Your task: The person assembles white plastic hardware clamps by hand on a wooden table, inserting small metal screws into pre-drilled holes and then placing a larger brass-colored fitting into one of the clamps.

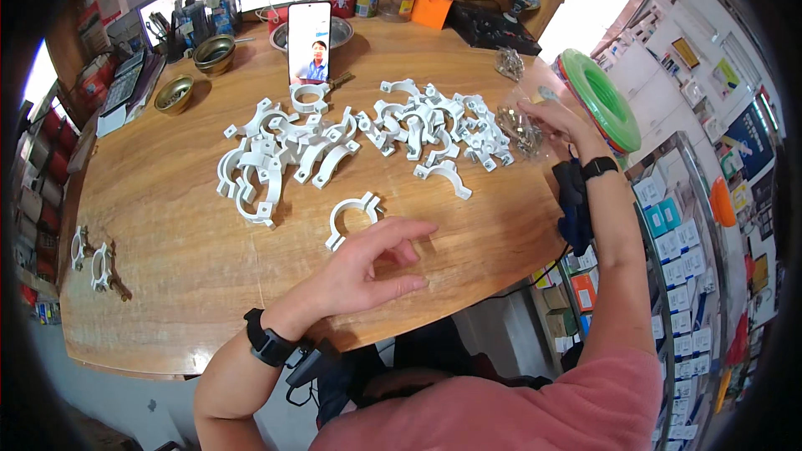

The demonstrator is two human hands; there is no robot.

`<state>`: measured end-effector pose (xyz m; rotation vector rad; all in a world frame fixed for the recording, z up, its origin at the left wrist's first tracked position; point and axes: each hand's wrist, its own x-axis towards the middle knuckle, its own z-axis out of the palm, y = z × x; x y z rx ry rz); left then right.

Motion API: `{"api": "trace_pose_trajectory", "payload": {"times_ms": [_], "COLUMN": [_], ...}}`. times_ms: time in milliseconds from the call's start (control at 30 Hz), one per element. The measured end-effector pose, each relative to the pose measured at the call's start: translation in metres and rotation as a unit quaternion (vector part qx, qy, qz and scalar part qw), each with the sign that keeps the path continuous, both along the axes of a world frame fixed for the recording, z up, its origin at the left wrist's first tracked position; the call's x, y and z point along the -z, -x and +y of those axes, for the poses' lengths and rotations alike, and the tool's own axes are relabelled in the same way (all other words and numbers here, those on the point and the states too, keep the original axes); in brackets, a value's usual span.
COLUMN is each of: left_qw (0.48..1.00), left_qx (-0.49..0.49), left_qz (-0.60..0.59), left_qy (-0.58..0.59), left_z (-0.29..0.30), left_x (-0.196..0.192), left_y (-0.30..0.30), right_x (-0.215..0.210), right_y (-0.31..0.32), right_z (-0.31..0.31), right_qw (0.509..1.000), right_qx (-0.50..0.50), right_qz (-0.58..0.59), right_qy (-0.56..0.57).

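Observation:
My left hand (376,260) is over the near part of the table, fingers apart and holding nothing I can see. Just beyond it lies a white plastic pipe clamp (336,221), its two halves forming a ring and partly covered by the hand. My right hand (558,122) reaches to the far right, its bent fingers at a clear plastic bag of brass-coloured screws (526,135); the fingertips are partly hidden. Loose white clamp halves lie in a left pile (271,159) and a right pile (418,125). One half (454,177) sits apart, nearer me.
A phone (309,46) stands upright behind a ring clamp (310,98) with a screw. Two clamps with screws (101,267) (78,247) rest at the left edge. Brass-coloured bowls (174,94) stand back left. Another small bag (509,63) and green coiled tubing (600,100) are at right.

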<state>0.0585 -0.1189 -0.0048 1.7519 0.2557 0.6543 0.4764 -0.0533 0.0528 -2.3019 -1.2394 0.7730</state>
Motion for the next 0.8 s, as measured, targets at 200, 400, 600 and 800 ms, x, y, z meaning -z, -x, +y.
{"api": "trace_pose_trajectory", "payload": {"times_ms": [200,400,600,800], "left_qw": [0.999,0.999,0.997,0.994], "left_qx": [0.016,0.03,0.048,0.055], "left_qz": [0.034,0.045,0.062,0.092], "left_qy": [-0.009,0.001,0.011,0.034], "left_z": [-0.001,-0.002,-0.003,-0.004], "left_x": [-0.003,0.003,0.003,0.006], "left_y": [0.0,0.002,0.001,0.001], "right_x": [0.016,0.001,-0.037,-0.042], "right_y": [0.023,0.013,0.033,0.025], "right_z": [-0.057,-0.035,-0.017,-0.005], "right_qw": [0.972,0.952,0.969,0.976], "right_qx": [-0.103,-0.108,-0.041,-0.021], "right_qz": [-0.197,-0.281,-0.235,-0.152], "right_qy": [0.077,-0.062,-0.059,-0.153]}}
